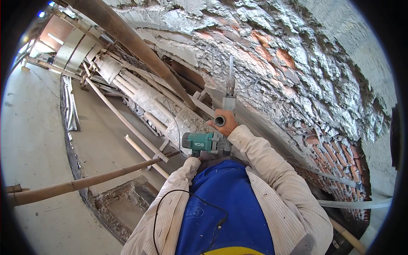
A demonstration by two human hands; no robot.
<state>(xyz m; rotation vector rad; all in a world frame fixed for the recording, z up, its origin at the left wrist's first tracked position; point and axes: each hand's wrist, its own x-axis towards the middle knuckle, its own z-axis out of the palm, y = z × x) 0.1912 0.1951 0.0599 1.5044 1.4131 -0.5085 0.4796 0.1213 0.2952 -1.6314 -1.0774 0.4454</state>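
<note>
A green and grey demolition hammer [205, 142] is held in front of my body, its chisel bit [230, 68] pointing away toward the broken wall [272, 55]. The bit's tip overlaps the rough grey surface in this view; whether it touches cannot be told. My right hand [228, 122] is closed around the round side handle [219, 121], beside the tool's grey front housing. Close under the motor, at the rear of the hammer, is my left hand [195, 160]. Only a little of it shows; its fingers are hidden by the tool and sleeve.
Exposed red brick [335, 159] shows at the right. A thick wooden pole [140, 46] slants across the upper left, and a bamboo pole [93, 179] crosses lower left. Rubble [189, 123] and planks lie along the wall. A broken-edged pit [127, 208] opens in the floor.
</note>
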